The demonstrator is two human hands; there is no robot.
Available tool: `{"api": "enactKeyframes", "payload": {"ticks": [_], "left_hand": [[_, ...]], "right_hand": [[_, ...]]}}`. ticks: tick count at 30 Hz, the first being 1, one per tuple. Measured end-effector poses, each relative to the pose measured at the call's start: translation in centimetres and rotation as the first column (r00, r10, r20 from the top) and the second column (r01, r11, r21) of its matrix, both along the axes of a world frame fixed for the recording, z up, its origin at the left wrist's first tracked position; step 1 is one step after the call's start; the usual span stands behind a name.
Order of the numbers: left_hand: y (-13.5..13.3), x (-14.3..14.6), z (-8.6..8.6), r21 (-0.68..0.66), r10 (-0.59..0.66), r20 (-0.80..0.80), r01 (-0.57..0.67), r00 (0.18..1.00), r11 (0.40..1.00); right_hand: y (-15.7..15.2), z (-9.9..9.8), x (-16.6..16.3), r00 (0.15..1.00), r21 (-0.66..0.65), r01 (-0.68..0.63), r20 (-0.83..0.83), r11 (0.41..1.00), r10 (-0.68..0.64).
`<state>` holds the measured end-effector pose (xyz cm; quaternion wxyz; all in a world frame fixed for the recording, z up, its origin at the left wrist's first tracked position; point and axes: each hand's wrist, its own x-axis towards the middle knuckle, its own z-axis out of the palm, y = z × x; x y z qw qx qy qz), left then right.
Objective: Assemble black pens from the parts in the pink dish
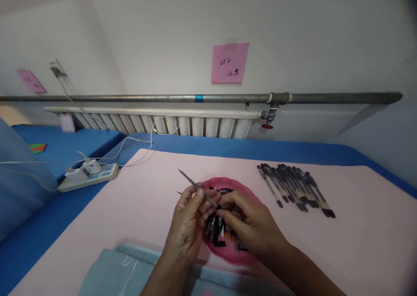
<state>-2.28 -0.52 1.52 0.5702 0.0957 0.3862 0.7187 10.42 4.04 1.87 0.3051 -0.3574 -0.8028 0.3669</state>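
My left hand [190, 220] is closed in a pinch on a thin pen refill [195, 186] whose tip points up and to the left. My right hand [250, 226] is closed, its fingertips meeting the refill's lower end over a pink dish [241, 187] that holds a heap of black pen parts [216, 231]. What the right fingers grip is partly hidden. A second thin tip [179, 193] pokes out left of my left hand. A row of several assembled black pens [295, 187] lies on the pink mat [358, 226] to the right.
A white power strip [89, 176] with plugged chargers and cables sits at the left on the blue cover [39, 231]. A radiator [163, 124] and metal pipe [195, 98] run along the wall behind. A light blue cloth [107, 270] lies at the near edge.
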Motion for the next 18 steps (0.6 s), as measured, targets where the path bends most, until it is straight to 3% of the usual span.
{"api": "enactKeyframes", "payload": {"ticks": [4,6,8,10,12,14,18], "left_hand": [[0.11,0.20,-0.39,0.020,0.016,0.001,-0.016,1.000,1.000],[0.19,0.33,-0.65,0.039,0.025,0.005,-0.026,1.000,0.999],[0.24,0.44,-0.82,0.058,0.021,-0.002,-0.021,1.000,0.998],[0.26,0.49,-0.84,0.065,0.013,-0.012,-0.012,1.000,0.998],[0.25,0.44,-0.72,0.056,0.017,-0.010,-0.016,1.000,0.998],[0.25,0.32,-0.53,0.039,0.041,-0.001,-0.041,0.999,0.998],[0.28,0.04,-0.35,0.012,0.065,-0.005,-0.065,0.998,0.998]], "right_hand": [[-0.16,-0.20,-0.07,1.000,0.131,0.010,-0.009,0.991,-0.009],[-0.20,-0.31,-0.15,0.998,0.106,0.040,-0.044,0.994,-0.036],[-0.16,-0.40,-0.25,0.991,-0.062,0.047,-0.120,0.997,-0.054],[-0.05,-0.49,-0.36,0.976,-0.272,0.008,-0.208,0.962,-0.067],[0.06,-0.56,-0.45,0.966,-0.359,-0.031,-0.249,0.933,-0.064],[0.12,-0.60,-0.46,0.975,-0.290,-0.022,-0.217,0.957,-0.044],[0.17,-0.55,-0.14,0.997,0.011,0.040,-0.059,0.999,-0.039]]}}
